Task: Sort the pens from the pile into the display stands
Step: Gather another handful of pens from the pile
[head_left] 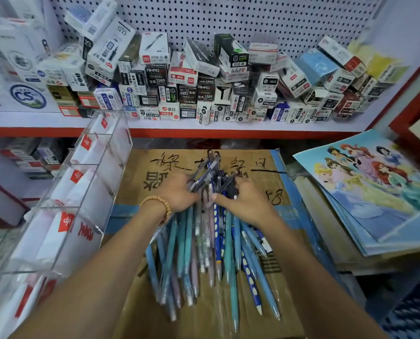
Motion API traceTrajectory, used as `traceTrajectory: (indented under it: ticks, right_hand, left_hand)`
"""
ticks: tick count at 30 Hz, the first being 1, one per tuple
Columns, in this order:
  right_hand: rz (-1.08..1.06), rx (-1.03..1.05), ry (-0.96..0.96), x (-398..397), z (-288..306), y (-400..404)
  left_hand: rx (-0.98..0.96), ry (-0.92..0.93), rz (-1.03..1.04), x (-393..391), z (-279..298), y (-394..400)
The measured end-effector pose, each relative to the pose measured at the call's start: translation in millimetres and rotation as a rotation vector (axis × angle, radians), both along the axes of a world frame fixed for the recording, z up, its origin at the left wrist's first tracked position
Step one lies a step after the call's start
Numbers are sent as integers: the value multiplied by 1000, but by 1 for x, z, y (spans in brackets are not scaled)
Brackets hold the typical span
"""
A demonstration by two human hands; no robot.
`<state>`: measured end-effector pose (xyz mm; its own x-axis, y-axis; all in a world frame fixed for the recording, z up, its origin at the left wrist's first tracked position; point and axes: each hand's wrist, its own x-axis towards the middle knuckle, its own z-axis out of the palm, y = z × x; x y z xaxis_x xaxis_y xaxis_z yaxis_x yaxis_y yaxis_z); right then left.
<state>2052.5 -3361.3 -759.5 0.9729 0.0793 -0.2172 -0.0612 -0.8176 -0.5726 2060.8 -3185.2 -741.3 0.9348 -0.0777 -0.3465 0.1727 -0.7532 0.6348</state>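
A pile of pens [204,260], mostly teal, blue and pale pink, lies on a cardboard box [140,182] in front of me. My left hand [177,194], with a bead bracelet on its wrist, grips the bundle from the left. From the right, my right hand [245,204] grips the same bundle. Dark pens fan out beyond my fingers, and light ones point toward me. A clear acrylic display stand [86,182] with several stepped compartments stands to the left; its compartments hold white card inserts with red logos and no pens that I can see.
A white shelf with a red edge [204,132] behind the box carries many stacked pen boxes [192,89] against a pegboard. A stack of cartoon-printed pads [375,187] lies to the right. More boxes [33,157] sit on a lower shelf at the left.
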Motion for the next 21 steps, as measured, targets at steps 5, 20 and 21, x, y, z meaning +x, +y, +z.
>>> traceTrajectory:
  ticks: [5, 20, 21]
  right_hand:
    - [-18, -71, 57, 13, 3, 19]
    - [-5, 41, 72, 36, 6, 39]
    - [-11, 84, 82, 37, 7, 38]
  left_hand:
    - [1, 31, 57, -3, -5, 15]
    - [-194, 12, 136, -21, -3, 37]
    - [-183, -8, 133, -23, -3, 36]
